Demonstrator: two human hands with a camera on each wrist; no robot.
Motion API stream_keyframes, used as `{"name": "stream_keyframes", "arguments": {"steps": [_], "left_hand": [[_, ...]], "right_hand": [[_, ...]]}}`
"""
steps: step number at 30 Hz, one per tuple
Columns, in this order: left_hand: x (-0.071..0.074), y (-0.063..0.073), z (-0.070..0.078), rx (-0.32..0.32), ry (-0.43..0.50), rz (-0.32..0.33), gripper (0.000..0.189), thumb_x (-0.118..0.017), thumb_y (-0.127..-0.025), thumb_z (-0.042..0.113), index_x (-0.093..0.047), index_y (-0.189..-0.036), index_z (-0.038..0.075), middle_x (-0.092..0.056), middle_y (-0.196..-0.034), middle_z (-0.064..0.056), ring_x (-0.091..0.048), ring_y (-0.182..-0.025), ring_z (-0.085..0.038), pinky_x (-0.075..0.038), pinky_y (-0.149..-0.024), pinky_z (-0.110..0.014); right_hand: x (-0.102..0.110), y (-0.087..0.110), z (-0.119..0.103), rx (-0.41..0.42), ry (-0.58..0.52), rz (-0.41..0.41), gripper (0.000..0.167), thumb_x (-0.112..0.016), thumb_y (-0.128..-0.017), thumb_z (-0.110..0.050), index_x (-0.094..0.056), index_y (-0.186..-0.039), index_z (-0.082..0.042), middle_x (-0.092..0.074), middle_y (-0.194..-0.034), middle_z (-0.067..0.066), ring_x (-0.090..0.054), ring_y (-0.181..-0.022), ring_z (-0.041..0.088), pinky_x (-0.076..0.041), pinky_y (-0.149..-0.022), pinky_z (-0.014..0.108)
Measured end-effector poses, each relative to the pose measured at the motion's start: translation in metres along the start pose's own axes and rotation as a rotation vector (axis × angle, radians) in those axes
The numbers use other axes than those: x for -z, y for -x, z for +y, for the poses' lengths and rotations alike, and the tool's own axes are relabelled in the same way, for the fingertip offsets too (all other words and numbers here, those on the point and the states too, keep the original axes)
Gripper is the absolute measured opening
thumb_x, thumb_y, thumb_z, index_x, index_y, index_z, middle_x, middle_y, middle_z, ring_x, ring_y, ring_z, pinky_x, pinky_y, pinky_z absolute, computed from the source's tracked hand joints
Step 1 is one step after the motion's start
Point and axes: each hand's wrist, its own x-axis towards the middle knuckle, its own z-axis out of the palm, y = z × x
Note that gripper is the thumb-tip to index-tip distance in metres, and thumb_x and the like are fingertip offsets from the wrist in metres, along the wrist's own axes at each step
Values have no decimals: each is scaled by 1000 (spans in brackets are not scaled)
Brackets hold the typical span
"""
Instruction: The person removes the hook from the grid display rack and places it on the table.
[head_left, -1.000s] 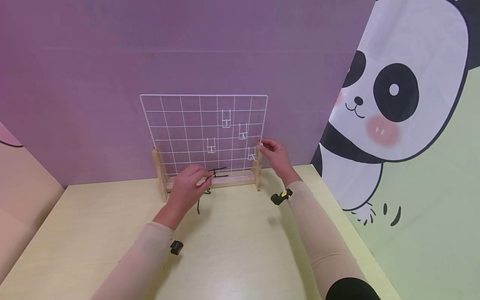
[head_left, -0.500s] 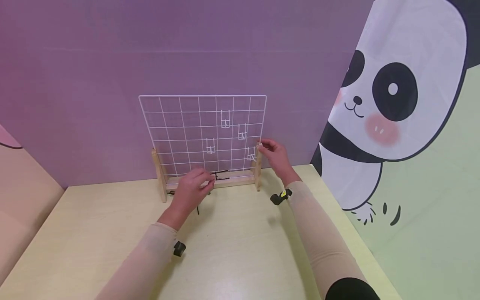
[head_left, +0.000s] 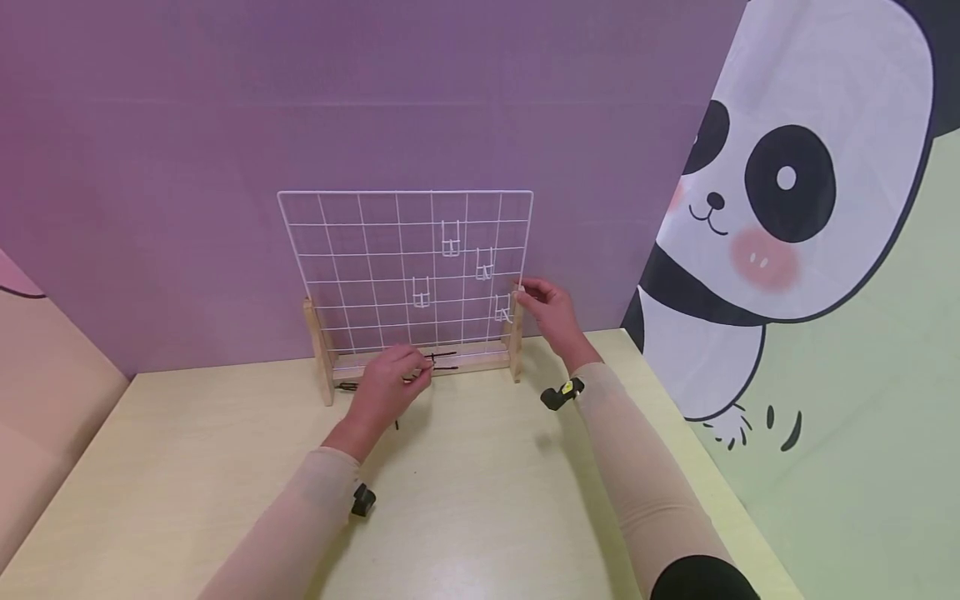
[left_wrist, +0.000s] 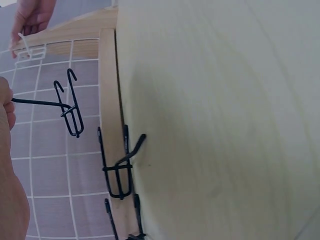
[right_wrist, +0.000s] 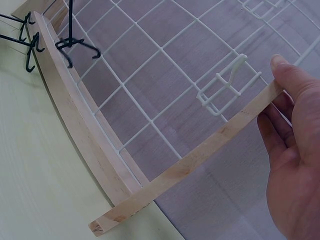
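My left hand pinches the prong of a black wire hook. The hook's two curved tips point toward the right side of the stand, in front of the lower part of a white wire grid; whether it touches the wires I cannot tell. My right hand holds the top of the right wooden upright at the grid's edge, thumb in front and fingers behind. Several white hooks hang on the grid's right half, one of them close to my right hand.
Two more black hooks, one of them a forked hook, lie by the wooden base rail, below my left hand. The stand's left upright rises from the pale table. A purple wall stands behind.
My left hand has moved down and slightly right with the black hook, lower in front of the grid. My right hand has stayed on the upright.
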Motion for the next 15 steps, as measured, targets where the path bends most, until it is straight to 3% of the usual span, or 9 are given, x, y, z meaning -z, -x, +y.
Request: {"name": "stream_keyframes", "arguments": {"steps": [5, 15], "left_hand": [[-4, 3, -3, 39, 1, -32, 12, -87, -90, -2, -82, -97, 5, -74, -95, -3, -70, -91, -24, -65, -85, -41], [-11, 7, -5, 54, -3, -55, 8, -86, -91, 1, -80, -94, 5, -74, -97, -3, -70, -93, -25, -63, -85, -43]], "right_hand": [[0, 1, -1, -11, 16, 0, 33, -75, -107, -14, -74, -138, -3, -73, -130, 11, -65, -120, 20, -54, -111, 38], [1, 0, 0, -7, 16, -5, 33, -75, -107, -15, -74, -138, -3, -74, -130, 11, -65, -120, 21, -53, -112, 40]]}}
